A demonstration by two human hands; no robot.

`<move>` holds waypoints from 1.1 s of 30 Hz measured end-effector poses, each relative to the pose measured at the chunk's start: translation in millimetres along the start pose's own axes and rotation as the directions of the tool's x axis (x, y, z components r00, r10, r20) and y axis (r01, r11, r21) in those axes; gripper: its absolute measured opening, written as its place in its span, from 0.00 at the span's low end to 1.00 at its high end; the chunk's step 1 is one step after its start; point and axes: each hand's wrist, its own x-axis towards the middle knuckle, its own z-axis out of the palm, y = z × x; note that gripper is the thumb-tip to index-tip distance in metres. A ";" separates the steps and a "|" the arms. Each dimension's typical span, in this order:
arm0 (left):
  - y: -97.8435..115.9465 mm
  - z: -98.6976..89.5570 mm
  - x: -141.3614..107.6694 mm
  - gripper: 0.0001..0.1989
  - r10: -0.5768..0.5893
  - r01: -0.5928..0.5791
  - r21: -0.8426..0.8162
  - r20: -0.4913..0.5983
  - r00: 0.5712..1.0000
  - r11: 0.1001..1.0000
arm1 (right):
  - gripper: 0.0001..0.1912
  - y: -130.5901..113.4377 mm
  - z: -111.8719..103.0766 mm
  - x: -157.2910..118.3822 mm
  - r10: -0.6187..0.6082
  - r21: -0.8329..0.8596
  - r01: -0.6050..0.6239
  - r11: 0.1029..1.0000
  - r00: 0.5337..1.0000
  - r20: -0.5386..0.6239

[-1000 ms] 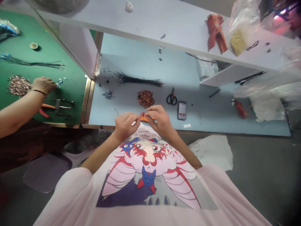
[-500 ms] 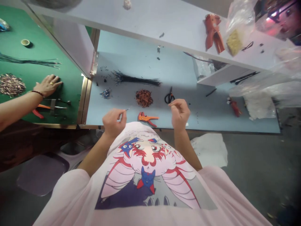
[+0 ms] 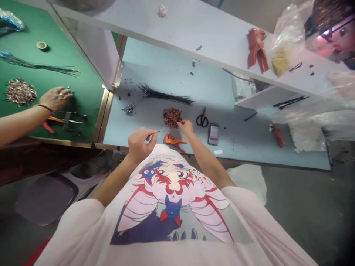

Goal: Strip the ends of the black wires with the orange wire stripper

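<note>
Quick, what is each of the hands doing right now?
Left hand: closed, pinching a thin wire.
Right hand: fingertips at the edge of the copper-coloured pile; whether they grip a piece can't be told.

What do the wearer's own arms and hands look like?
Both the left hand and the right hand are ordinary human hands, with no gloves, rings or bracelets that I can make out. The forearms are uncovered. Higher up come loose, pale pink sleeves, plain, matching the shirt, which has a large cartoon print on its front.
</note>
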 end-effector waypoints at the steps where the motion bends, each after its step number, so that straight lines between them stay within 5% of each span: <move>1: -0.2 -0.6 0.7 0.04 -0.004 0.004 0.003 0.005 1.000 1.000 | 0.16 -3.6 -1.0 6.4 -0.004 -0.006 0.004 1.000 1.000 0.001; 6: -4.8 -4.1 0.2 0.04 -0.064 0.064 -0.005 -0.010 0.998 0.998 | 0.18 -1.7 1.4 8.9 -0.056 -0.049 0.058 0.997 0.998 0.040; 12: -8.5 1.9 1.2 0.04 -0.258 0.247 -0.179 -0.039 0.965 0.952 | 0.18 40.3 24.9 -53.8 -0.138 -0.111 0.153 0.982 0.982 0.132; 15: -7.2 9.4 9.3 0.04 -0.424 0.421 -0.348 0.072 0.903 0.838 | 0.28 55.7 36.9 -85.9 -0.139 -0.139 0.158 0.978 0.981 0.138; 19: -5.2 20.3 19.8 0.04 -0.543 0.585 -0.522 0.252 0.801 0.621 | 0.27 59.1 43.8 -98.6 -0.091 -0.106 0.104 0.989 0.988 0.126; 23: -6.1 25.7 20.6 0.04 -0.583 0.625 -0.613 0.307 0.752 0.483 | 0.24 54.1 35.4 -90.4 -0.040 0.032 0.036 0.999 0.988 0.147; 28: -6.3 21.3 14.6 0.04 -0.592 0.608 -0.663 0.297 0.749 0.436 | 0.18 37.6 16.0 -86.9 -0.038 0.306 -0.045 0.951 0.965 0.259; 31: -4.8 19.1 11.5 0.04 -0.606 0.589 -0.669 0.254 0.754 0.452 | 0.21 16.2 1.1 -93.3 -0.115 0.493 -0.052 0.868 0.946 0.303; 33: -2.7 19.1 9.9 0.04 -0.613 0.584 -0.664 0.233 0.755 0.467 | 0.23 -2.3 -13.0 -102.6 -0.209 0.695 -0.073 0.716 0.927 0.313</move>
